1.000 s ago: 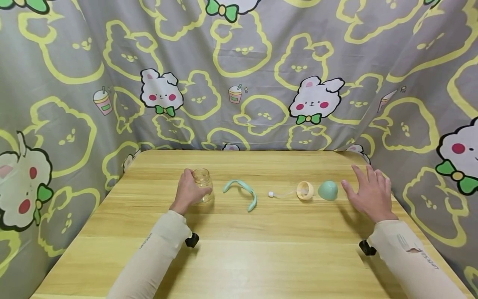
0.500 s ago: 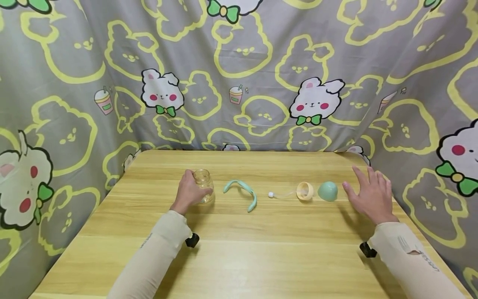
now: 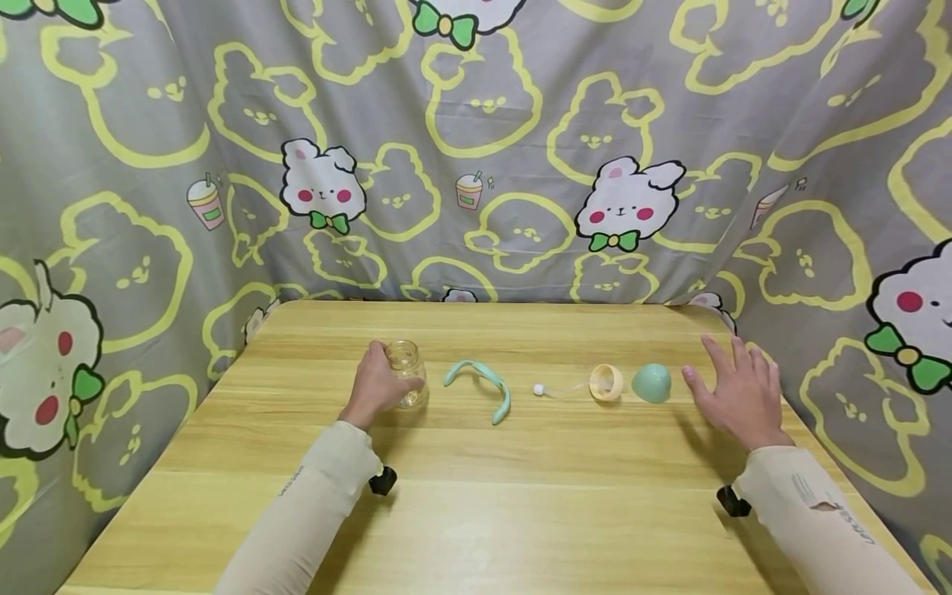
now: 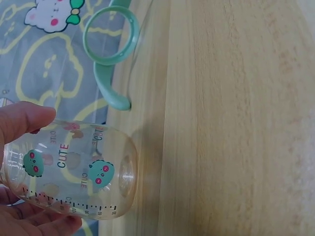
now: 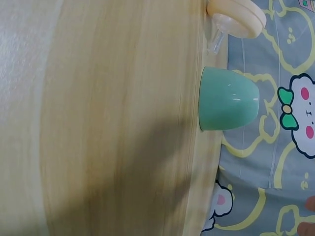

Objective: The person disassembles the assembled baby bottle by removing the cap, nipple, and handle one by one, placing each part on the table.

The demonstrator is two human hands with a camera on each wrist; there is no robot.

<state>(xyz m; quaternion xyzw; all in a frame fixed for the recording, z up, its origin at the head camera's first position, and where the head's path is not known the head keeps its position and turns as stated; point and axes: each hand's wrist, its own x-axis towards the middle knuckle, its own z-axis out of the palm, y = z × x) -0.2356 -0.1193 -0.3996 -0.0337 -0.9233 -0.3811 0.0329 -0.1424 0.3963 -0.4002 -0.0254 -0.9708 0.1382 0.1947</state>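
My left hand (image 3: 374, 387) grips a clear baby bottle (image 4: 74, 169) around its side, thumb on one side and fingers on the other. The bottle stands upright on the table, its mouth uncovered, with printed cartoon faces and a measuring scale. Just right of it lies a mint-green bottle handle (image 3: 487, 373) with a ring in its middle. My right hand (image 3: 741, 398) holds nothing, its fingers spread beside the mint-green dome cap (image 3: 651, 383). Left of that cap is a cream collar (image 5: 241, 17) with a thin straw running to a white end piece (image 3: 539, 389).
The parts stand in a row across the wooden table (image 3: 476, 512). A grey curtain (image 3: 416, 240) with rabbit drawings hangs behind the far edge and along both sides. Black wrist cameras sit under both sleeves.
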